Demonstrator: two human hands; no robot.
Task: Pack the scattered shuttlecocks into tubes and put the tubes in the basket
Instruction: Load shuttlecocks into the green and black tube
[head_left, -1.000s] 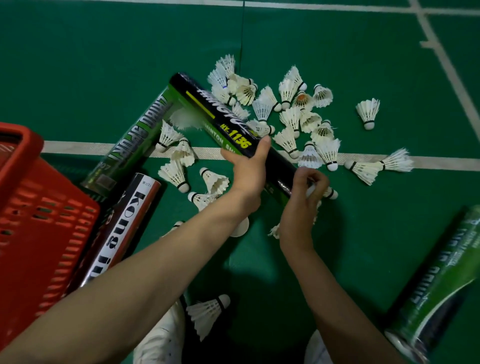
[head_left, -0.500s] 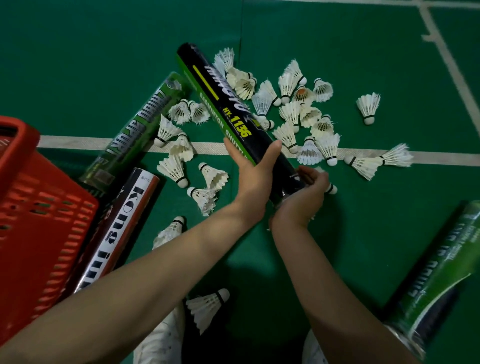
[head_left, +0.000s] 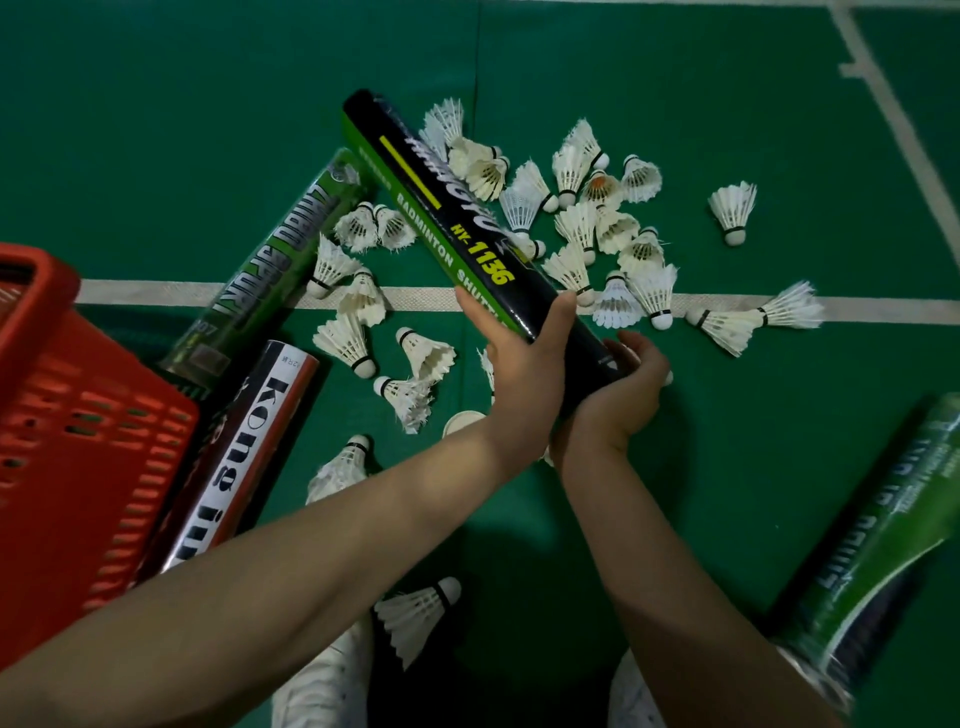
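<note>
Green court floor (head_left: 208, 104) with white lines fills the head view, a red basket (head_left: 78, 415) at its left edge. Of the hands, the left hand (head_left: 524, 364) grips the black-and-green tube (head_left: 447, 218) low on its body. The tube's long axis runs away and leftward, near mouth toward the right hand (head_left: 631, 384), which cups that end with curled fingers; whether it also holds a shuttlecock is hidden. Loose shuttlecocks (head_left: 576, 223) lie just beyond the tube, nearer the right hand, so that hand looks better placed for the next pick

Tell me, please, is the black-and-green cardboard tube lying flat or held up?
Held up, tilted: left hand grips the black-and-green tube, right hand cups its near end.
</note>
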